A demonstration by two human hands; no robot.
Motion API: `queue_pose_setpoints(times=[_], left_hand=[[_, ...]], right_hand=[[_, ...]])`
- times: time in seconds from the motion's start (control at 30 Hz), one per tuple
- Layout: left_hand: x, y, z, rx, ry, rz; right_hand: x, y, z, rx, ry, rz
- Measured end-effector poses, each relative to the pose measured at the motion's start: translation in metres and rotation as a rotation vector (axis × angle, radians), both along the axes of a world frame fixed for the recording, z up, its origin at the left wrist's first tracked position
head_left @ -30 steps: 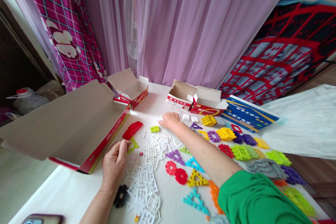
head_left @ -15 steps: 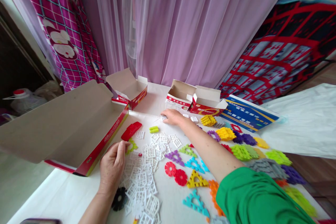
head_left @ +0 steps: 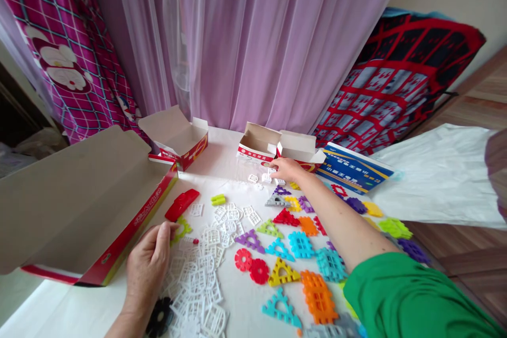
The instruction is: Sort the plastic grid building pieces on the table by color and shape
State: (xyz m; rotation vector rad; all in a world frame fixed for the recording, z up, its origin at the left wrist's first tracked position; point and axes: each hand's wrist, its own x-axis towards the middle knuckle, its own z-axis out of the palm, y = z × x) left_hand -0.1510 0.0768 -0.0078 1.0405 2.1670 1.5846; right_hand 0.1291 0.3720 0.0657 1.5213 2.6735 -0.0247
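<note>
Our right hand [head_left: 289, 169] has moved rightward, bringing it to a white lattice piece [head_left: 271, 171] before the small boxes [head_left: 253, 158]; we cannot tell whether its grip pinches. Our left hand [head_left: 149, 259] stays beside the lime piece [head_left: 184, 228], its grip's closure hidden from us

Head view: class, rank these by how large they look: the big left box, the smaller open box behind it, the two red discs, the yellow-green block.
1. Big left box
2. Smaller open box
3. Left red disc and right red disc: too alike to rank
4. Yellow-green block
</note>
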Motion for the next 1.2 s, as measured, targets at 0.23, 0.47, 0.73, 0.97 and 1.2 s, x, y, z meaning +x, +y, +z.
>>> queue_pose_setpoints(times=[0.23,0.47,0.73,0.97,1.2], left_hand=[[0.0,0.0,0.002,-0.011,-0.047,0.009],[0.0,0.0,-0.001,-0.011,-0.061,0.002],[0.0,0.001,-0.001,0.008,-0.058,-0.003],[0.003,0.001,0.001,0.06,-0.079,-0.014],[0.003,0.001,-0.001,0.072,-0.091,-0.02]], right_hand=[[-0.002,-0.001,-0.008,-0.053,-0.049,-0.015],[-0.007,-0.002,-0.014,-0.062,-0.055,-0.009],[-0.004,-0.01,-0.006,-0.042,0.007,0.027],[-0.06,-0.064,-0.008,-0.123,0.095,0.317],[-0.116,-0.105,-0.021,-0.158,0.074,0.484]])
